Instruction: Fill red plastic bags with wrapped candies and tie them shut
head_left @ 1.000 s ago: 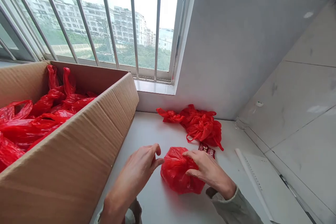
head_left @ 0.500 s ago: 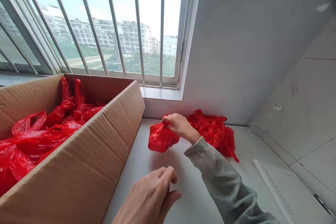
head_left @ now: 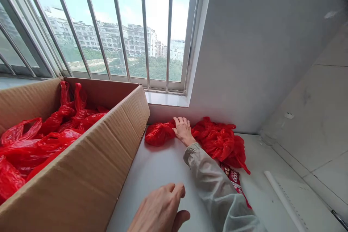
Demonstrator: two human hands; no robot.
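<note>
A filled red plastic bag (head_left: 159,134) rests on the white tabletop by the box's back corner. My right hand (head_left: 183,129) is beside the bag's right end, fingers spread and stretched toward the wall; whether a fingertip still touches the bag I cannot tell. Just right of that hand lies a heap of red plastic bags (head_left: 217,139). My left hand (head_left: 163,206) hovers low in front over the tabletop, thumb apart from loosely bent fingers, holding nothing. A dark red printed packet (head_left: 232,177) shows partly from behind my right sleeve.
On the left stands a large open cardboard box (head_left: 89,159) with several red plastic bags (head_left: 57,130) inside. A barred window (head_left: 130,43) is behind it. To the right are a clear bottle (head_left: 274,130), a white tube-like strip (head_left: 284,199) and a tiled wall (head_left: 320,123).
My right hand has set the red bag down farther back and left, and its fingers have opened. The printed packet has come into view. My left hand has shifted slightly right and down.
</note>
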